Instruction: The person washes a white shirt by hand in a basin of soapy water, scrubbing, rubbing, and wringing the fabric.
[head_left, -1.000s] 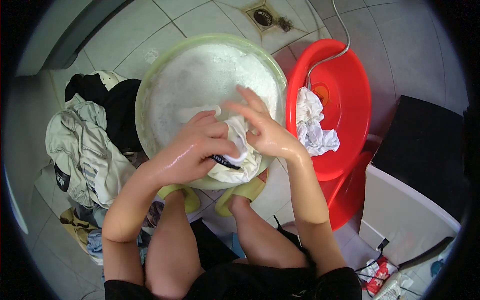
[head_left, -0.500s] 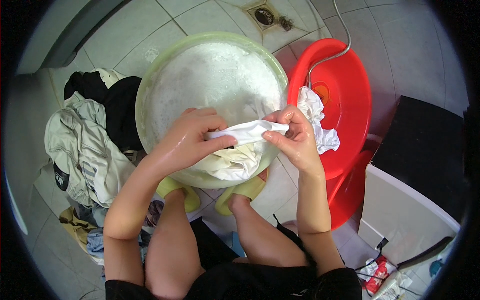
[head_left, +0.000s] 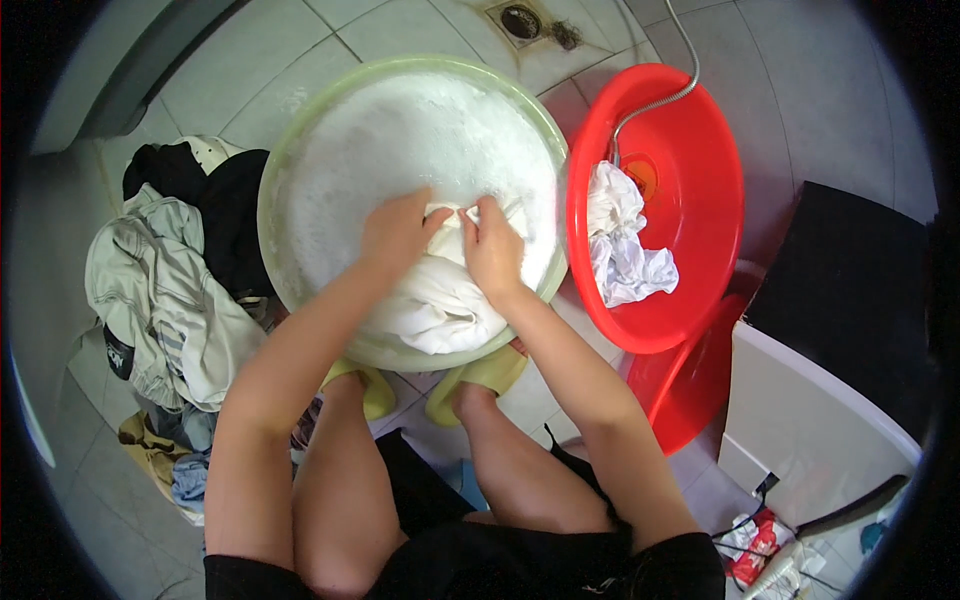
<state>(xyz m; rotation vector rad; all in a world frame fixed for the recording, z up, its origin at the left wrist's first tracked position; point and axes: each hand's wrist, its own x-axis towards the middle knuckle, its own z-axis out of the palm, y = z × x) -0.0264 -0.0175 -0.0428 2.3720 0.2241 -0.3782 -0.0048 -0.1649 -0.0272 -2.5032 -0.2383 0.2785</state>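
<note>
Cloth, white and bunched, lies at the near side of the green basin, partly in suds; whether it is one piece or several, I cannot tell.

Nearest are the person's black sleeves and bare legs, with a yellow-green slipper on each foot, partly under the basin's near rim. To the right, low down, a red and white packet lies among dark cords, beside a white box with a black top.

Both forearms reach forward over the basin. The left hand and right hand are close together with a small gap between them, each clamped on the cloth, thumbs facing; some fingers are hidden.

Left of the basin, pale denim lies on the floor, just beside black clothes.

On the right stands a red tub, overlapping another red basin. Crumpled white laundry lies inside the tub at its left, and a metal hose hangs in over the rim.

White foam covers the basin's far part. Beyond it, a round drain is set in the tiles.
</note>
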